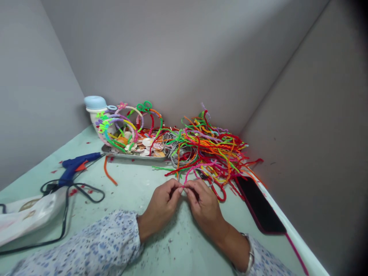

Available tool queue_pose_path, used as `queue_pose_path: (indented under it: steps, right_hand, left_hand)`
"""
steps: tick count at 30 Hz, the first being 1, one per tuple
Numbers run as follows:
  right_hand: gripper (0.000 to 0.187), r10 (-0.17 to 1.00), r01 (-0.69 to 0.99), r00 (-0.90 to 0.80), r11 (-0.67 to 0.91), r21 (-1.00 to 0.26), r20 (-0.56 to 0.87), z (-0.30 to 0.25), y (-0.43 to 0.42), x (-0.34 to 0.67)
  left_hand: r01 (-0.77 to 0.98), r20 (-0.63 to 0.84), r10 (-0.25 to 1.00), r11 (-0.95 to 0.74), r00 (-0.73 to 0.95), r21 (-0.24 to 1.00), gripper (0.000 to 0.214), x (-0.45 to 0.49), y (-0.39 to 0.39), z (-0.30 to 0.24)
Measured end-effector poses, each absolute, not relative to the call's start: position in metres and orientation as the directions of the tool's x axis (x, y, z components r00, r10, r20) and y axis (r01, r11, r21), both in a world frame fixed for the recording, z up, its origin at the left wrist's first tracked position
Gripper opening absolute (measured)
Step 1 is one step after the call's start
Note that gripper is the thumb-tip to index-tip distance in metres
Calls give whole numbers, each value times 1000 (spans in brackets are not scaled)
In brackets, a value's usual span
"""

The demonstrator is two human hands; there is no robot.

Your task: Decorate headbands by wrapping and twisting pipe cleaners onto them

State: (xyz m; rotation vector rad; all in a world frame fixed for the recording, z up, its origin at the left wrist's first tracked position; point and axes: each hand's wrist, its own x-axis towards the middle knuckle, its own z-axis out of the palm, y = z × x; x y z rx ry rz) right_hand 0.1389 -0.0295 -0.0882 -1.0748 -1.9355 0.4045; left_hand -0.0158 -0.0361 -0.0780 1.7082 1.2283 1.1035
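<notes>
Fingertips together, my left hand [162, 202] and my right hand [205, 209] pinch a pink pipe cleaner [197, 166] low over the table. It arcs up and to the right from the fingers. A thin pale hoop [213, 181] shows just behind my right hand; whether the pipe cleaner is wound on it I cannot tell. Red scissor-like handles [220, 194] lie beside my right hand. Beyond the hands are a bundle of silver metal hoops [184, 154] and a big heap of coloured pipe cleaners [221, 143].
A metal tray [138, 156] holds round decorated pieces, with several wrapped headbands [119, 147] on it. Behind stands a white bottle with a blue lid [95, 102]. At left lie a blue glue gun [69, 170], its cord and a plastic bag [34, 216]; a phone [260, 205] lies right.
</notes>
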Motion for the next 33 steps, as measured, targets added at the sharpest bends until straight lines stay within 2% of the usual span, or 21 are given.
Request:
queue_pose_path:
  steps: [22,33]
  right_hand:
    - [12,847,574,-285,526,-627,449,-93,-27,139]
    - [13,831,561,-262,545,-623,491,-96,-29,137]
  left_hand:
    - [309,202,969,-237,140,921,16,-13,-38,-81]
    - [325,206,971,-234,120,916,16,-13,-33,-77]
